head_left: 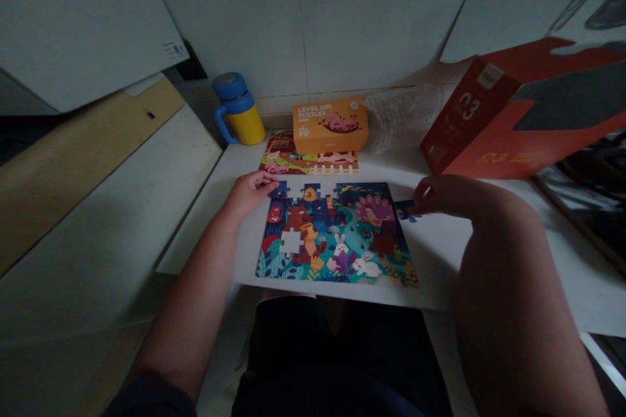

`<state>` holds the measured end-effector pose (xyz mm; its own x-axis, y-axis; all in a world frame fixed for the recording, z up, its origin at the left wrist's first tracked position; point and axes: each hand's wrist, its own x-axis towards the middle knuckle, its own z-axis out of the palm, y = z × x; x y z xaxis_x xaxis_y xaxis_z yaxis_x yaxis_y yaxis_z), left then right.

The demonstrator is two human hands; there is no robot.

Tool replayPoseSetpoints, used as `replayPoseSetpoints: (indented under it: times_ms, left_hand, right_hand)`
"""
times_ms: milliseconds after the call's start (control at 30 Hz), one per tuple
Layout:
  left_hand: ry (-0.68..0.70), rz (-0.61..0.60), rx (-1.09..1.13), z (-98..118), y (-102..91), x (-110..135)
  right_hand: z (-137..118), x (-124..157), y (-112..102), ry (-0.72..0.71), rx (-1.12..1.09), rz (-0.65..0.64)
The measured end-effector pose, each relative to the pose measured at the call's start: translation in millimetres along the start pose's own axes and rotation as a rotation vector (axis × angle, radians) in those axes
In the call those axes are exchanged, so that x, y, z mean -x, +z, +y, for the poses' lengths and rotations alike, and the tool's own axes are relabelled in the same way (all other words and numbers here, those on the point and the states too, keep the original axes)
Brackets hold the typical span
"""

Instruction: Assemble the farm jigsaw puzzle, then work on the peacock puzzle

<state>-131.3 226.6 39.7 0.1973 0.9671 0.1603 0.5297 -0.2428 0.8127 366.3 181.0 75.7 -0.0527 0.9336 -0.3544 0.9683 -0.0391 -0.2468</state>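
Note:
A jigsaw puzzle point(342, 234) with animals, among them white rabbits and a peacock, lies on the white table before me. White gaps show at its left and along its top edge. My left hand point(252, 194) is at the upper left corner, thumb and fingers pinched at a dark blue corner piece point(280, 190). Just off the puzzle's right edge, my right hand point(433, 195) has its thumb and forefinger closed on a dark blue puzzle piece point(405, 210). The fingers partly cover that piece, and whether several pieces lie there is hard to tell.
Behind the puzzle lies a farm puzzle point(313, 165), with an orange puzzle box point(330, 127) standing on it. A blue and yellow mug point(239, 111) stands back left. Bubble wrap point(398, 120) and a large red box point(508, 117) are at right. White boards point(88, 45) lean at left.

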Motion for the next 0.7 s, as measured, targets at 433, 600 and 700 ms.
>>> replayPoseSetpoints:
  times_ms: [433,600,700]
  left_hand:
    - [0.066,-0.032,-0.196,-3,1.0,0]
    - [0.144,-0.06,-0.214,-6,-2.1,-1]
    - [0.151,-0.058,-0.239,-7,-2.6,-2]
  right_hand:
    - [-9,10,1,-0.001,0.035,-0.07]
    - [-15,15,0,0.033,0.002,-0.067]
    - [-18,19,-3,0.071,0.009,-0.077]
